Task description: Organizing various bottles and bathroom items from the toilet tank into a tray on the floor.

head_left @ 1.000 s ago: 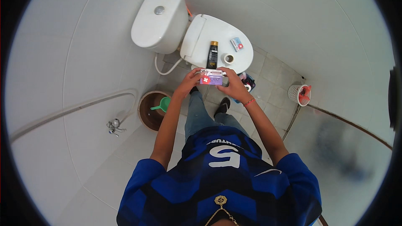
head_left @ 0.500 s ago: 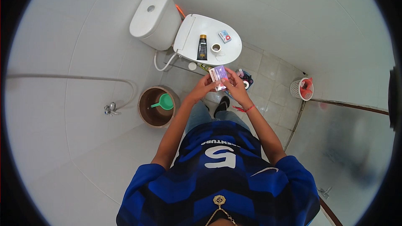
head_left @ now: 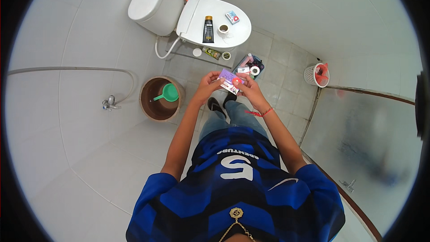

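Between my two hands, above the floor, I hold a small purple and white box (head_left: 229,79) with a red patch. My left hand (head_left: 208,86) grips its left edge, while my right hand (head_left: 250,90) has its right edge, thumb on the front face. Just beyond, a basket of toiletries (head_left: 260,68) stands on the floor. A black tube with a gold cap (head_left: 208,30), a white roll (head_left: 223,29) and a small light-blue box (head_left: 232,17) rest on the closed toilet lid (head_left: 240,36). Below it lie a green tube (head_left: 211,53) and a round white lid (head_left: 197,52).
At the left stands a brown bucket (head_left: 146,110) with a green dipper (head_left: 170,93) inside. A wall tap (head_left: 110,103) with a hose is beside it. A white perforated bin (head_left: 310,75) holds something red, next to a frosted door (head_left: 358,139) on the right.
The view has shifted, so the toilet sits higher and the basket shows more fully. The box has turned in my hands and stays held by both.
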